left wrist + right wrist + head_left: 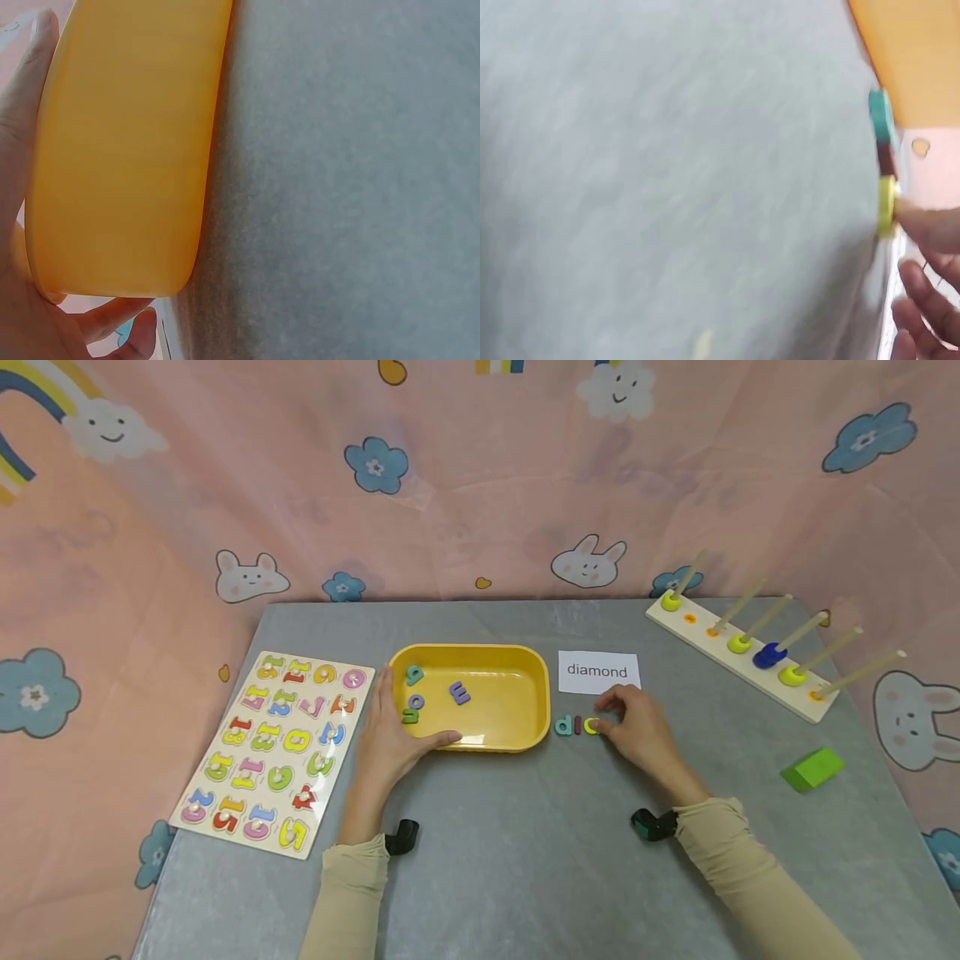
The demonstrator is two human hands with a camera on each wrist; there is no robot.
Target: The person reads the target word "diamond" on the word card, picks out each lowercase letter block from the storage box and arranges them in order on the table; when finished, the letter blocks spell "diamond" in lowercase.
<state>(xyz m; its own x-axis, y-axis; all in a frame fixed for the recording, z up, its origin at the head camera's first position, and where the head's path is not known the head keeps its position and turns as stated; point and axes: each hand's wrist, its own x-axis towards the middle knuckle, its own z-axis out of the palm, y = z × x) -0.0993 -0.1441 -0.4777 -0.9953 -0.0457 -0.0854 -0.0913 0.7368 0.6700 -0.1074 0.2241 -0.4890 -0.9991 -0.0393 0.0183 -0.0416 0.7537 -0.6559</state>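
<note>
Pink printed fabric [480, 493] rose behind the grey bench [495, 843], and from the head view the score looked like three down, four to go! A teal d [567, 724], a dark i [577, 725] and a partly hidden yellow letter [587, 726] lined up at the right hand [637, 722], with one card [597, 682] reading "diamond" just beyond its fingers. Four more waited in one yellow tray [510, 710], right of the left fingers: purple m [459, 693], purple o [410, 702], green n [410, 717], another teal letter [409, 677]. Seven altogether, matching the card! The left hand [390, 735] stretched its fingers along the tray wall, thumb over the near rim. One number board [300, 762] lay left of them; one green block [813, 768] and one six-peg rack [750, 668] sat right of the right fingers.

Over to the left wrist: spread fingers bracketed the tray's corner, letters out of sight.

Right wrist, blurry: the thumb met the yellow letter, other fingertips bent loosely and apart from it, no firm pinch showing.
</note>
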